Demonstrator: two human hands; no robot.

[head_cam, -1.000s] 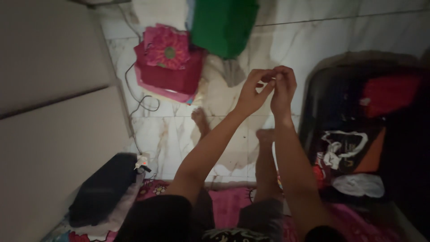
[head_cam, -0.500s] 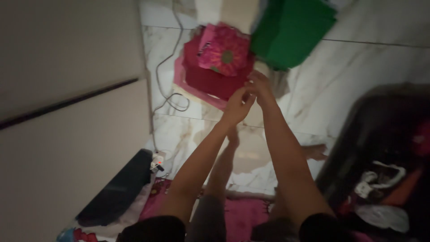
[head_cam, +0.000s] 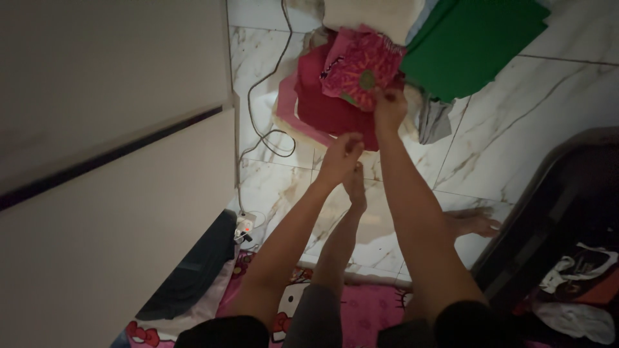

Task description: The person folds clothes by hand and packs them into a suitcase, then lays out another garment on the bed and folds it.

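Pink flowered cloth (head_cam: 361, 67), one piece, is seen on top of one dark red folded cloth (head_cam: 329, 106) on the marble floor (head_cam: 516, 129), beside one green sheet (head_cam: 471, 42). Both arms are stretched forward. The right hand (head_cam: 390, 106) is pinched shut on the pink cloth's lower edge. The left hand (head_cam: 342, 154) is held lower, fingers curled together, nothing visibly gripped, just beside the red cloth.

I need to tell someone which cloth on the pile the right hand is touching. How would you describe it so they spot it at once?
On the marble floor lies a pile of folded clothes. On top of the dark red cloth, beside the green cloth, is the pink patterned cloth at the right hand. Only it has a flower-like print with a green centre.
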